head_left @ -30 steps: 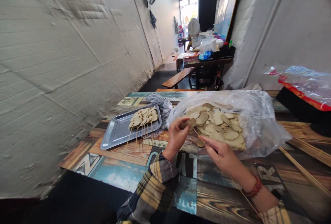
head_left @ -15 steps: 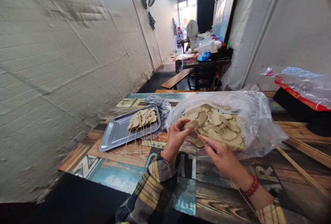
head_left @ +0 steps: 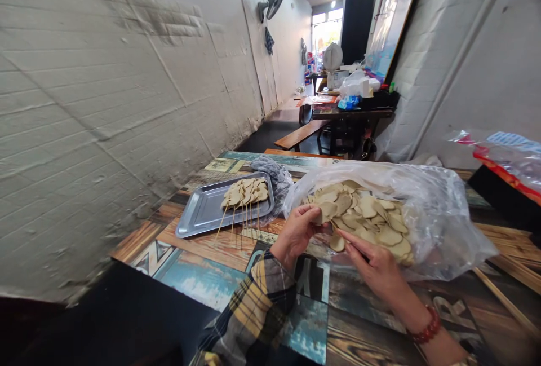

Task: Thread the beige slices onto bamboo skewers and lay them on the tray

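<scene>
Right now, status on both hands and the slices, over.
Left hand pinches a pale slice. Right hand holds a thin stick. Loose slices in the plastic bag. No obstruction visible between hands.

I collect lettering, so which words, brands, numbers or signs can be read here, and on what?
"Z", or a turned N: tabletop, far left.
"R": tabletop, lower right.
Letters by the left sleeve: partly hidden, unreadable.
Red-edged packet, wall board: any print too small or blurred.
</scene>
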`<control>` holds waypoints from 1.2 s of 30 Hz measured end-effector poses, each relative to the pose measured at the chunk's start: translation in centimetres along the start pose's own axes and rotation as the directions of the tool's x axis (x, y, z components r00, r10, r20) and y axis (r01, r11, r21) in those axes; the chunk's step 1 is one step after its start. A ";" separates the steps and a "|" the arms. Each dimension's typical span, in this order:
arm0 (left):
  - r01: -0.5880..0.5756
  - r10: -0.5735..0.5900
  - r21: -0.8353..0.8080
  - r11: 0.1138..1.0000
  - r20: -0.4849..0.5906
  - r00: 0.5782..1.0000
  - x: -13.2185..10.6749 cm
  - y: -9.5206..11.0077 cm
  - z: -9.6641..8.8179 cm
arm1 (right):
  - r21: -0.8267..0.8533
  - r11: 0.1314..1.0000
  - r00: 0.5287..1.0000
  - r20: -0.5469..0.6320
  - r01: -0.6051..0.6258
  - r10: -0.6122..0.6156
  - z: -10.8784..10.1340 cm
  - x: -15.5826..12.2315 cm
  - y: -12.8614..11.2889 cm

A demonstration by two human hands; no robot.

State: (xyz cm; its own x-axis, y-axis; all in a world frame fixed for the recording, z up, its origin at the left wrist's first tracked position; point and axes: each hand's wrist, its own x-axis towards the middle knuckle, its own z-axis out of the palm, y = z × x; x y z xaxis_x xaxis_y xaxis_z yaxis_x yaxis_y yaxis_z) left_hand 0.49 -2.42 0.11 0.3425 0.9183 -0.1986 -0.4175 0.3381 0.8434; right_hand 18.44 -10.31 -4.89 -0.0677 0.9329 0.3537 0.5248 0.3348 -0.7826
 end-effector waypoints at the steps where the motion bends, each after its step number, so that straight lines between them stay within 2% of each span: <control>1: -0.005 0.005 -0.003 1.000 -0.008 1.000 0.0 -0.1 0.0 | -0.007 1.000 1.000 0.000 0.001 -0.001 0.0 0.0 0.1; 8: -0.009 0.008 -0.011 1.000 -0.068 0.998 0.1 -0.3 0.0 | -0.036 0.999 0.999 -0.035 0.029 -0.030 -0.1 -0.2 0.6; 14: -0.005 0.005 0.025 1.000 -0.005 1.000 0.0 -0.4 0.1 | -0.041 0.999 0.998 -0.042 0.034 -0.036 -0.4 -0.3 0.4; 28: -0.005 0.003 0.080 0.997 0.024 1.000 -0.1 -0.8 0.1 | -0.012 0.998 0.998 -0.015 0.068 -0.068 -0.8 -0.1 0.6; 36: -0.137 0.148 0.178 0.974 -0.047 0.988 0.2 -1.2 0.4 | -0.013 1.000 0.998 -0.056 0.027 -0.028 -0.3 -0.1 0.5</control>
State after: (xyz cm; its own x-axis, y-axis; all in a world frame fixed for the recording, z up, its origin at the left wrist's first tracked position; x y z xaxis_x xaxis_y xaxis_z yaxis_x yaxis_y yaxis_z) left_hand 1.41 -2.75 -0.75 0.2374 0.9667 -0.0951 -0.3035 0.1668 0.9381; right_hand 18.96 -10.24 -5.17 -0.0346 0.9145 0.4032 0.5335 0.3580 -0.7663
